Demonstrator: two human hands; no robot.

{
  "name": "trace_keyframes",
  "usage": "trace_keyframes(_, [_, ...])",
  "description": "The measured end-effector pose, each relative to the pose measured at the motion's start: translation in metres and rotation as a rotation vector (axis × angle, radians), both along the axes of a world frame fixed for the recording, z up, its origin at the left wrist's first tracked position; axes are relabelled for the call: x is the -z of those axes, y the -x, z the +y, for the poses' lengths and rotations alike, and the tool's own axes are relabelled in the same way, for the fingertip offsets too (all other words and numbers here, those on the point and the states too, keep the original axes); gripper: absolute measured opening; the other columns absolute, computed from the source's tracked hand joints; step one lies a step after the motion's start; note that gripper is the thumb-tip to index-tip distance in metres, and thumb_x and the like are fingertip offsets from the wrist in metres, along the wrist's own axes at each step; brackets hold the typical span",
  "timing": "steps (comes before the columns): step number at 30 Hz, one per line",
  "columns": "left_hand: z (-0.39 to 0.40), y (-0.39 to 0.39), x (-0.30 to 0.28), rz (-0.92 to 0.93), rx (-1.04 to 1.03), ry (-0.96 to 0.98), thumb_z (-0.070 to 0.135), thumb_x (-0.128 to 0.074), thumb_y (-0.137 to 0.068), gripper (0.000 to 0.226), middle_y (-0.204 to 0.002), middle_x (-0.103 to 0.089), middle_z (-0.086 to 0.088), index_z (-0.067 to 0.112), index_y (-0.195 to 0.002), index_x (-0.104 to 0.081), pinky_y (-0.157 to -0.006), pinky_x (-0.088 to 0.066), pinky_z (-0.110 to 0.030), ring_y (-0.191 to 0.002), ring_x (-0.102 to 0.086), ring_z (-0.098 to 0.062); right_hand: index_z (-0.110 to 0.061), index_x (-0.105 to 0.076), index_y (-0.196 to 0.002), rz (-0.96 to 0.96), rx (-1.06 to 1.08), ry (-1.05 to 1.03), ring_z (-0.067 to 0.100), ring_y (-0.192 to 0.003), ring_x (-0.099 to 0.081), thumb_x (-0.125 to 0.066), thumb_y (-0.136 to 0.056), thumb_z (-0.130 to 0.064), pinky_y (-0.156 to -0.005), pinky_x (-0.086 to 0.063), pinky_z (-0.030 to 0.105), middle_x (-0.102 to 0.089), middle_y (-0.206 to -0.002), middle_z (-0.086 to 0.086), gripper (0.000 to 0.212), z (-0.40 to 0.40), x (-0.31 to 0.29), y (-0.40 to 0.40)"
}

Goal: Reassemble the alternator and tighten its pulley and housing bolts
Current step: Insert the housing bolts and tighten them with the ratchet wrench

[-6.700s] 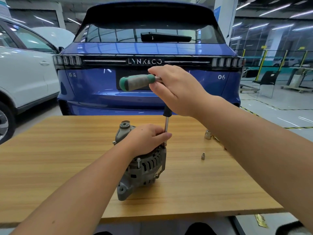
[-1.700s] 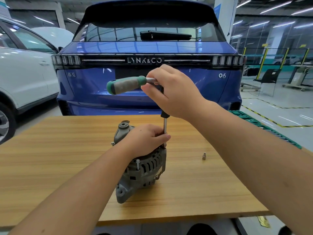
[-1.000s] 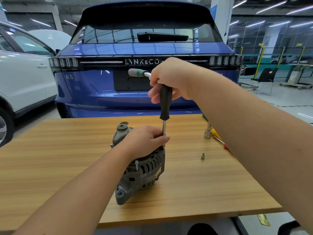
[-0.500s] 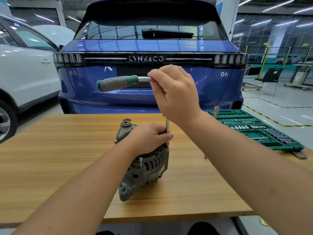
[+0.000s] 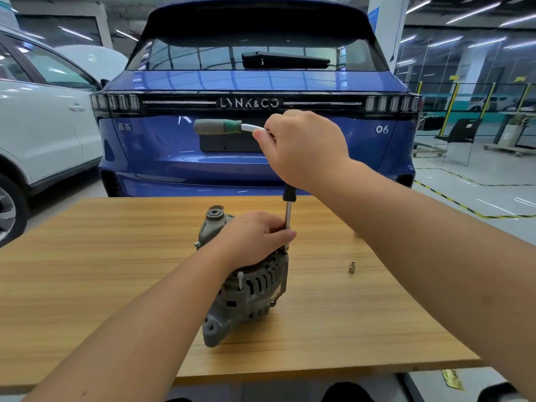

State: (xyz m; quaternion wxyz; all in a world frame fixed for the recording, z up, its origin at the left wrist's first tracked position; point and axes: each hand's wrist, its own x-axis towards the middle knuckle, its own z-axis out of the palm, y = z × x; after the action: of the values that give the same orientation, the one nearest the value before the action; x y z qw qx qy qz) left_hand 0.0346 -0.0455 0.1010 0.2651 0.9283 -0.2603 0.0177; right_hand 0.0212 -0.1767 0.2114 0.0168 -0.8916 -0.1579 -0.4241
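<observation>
The bench [image 5: 116, 271] is pale wood-grain laminate with a smooth, faintly satin top. The alternator [image 5: 249, 288] is dull grey cast metal, rough and matt, with bright steel housing bolts [image 5: 240, 278]. The ratchet [image 5: 229, 127] has a worn matt green rubbery handle and a polished metal shank; its extension bar [image 5: 288, 217] is shiny chrome. Towards the bench's right edge, 1 small socket [image 5: 351, 267] is bright metal.

A single wide-angle head-worn view looks forward and slightly down from close above the light wooden tabletop [image 5: 87, 285], both forearms reaching in from the bottom edge. It faces the glossy blue car's rear [image 5: 255, 158]; straight lines apparently bow near the edges.
</observation>
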Motion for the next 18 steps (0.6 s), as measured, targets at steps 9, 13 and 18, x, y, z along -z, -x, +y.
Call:
trace_keyframes(9, [-0.001, 0.002, -0.002, 0.010, 0.016, -0.008, 0.057, -0.048, -0.103, 0.030, -0.083, -0.069, 0.007, 0.036, -0.094, -0.067, -0.074, -0.058, -0.036, -0.078, -0.067, -0.012, -0.003, -0.056, -0.095, 0.715, -0.063, -0.446, 0.027, -0.071, -0.070, -0.046, -0.101, -0.015, -0.064, -0.057, 0.031, -0.067, -0.064, 0.004, 0.017, 0.001, -0.042, 0.013])
trace_keyframes(13, [-0.001, 0.002, -0.002, 0.026, 0.006, 0.014, 0.057, -0.050, -0.102, 0.030, -0.083, -0.072, 0.006, 0.036, -0.093, -0.069, -0.073, -0.059, -0.034, -0.078, -0.069, -0.013, -0.010, -0.056, -0.104, 0.986, -0.366, -1.150, 0.024, -0.074, -0.077, -0.050, -0.097, -0.017, -0.078, -0.054, 0.043, -0.077, -0.076, 0.003, 0.012, -0.005, -0.036, 0.013])
trace_keyframes(18, [0.000, 0.000, -0.001, 0.056, -0.017, 0.046, 0.058, -0.051, -0.101, 0.028, -0.085, -0.075, 0.008, 0.038, -0.092, -0.069, -0.073, -0.060, -0.034, -0.080, -0.071, -0.012, -0.017, -0.060, -0.101, 0.935, -0.754, -1.647, 0.013, -0.080, -0.072, -0.059, -0.099, -0.033, -0.083, -0.047, 0.042, -0.072, -0.076, -0.010, 0.016, 0.002, 0.002, 0.004])
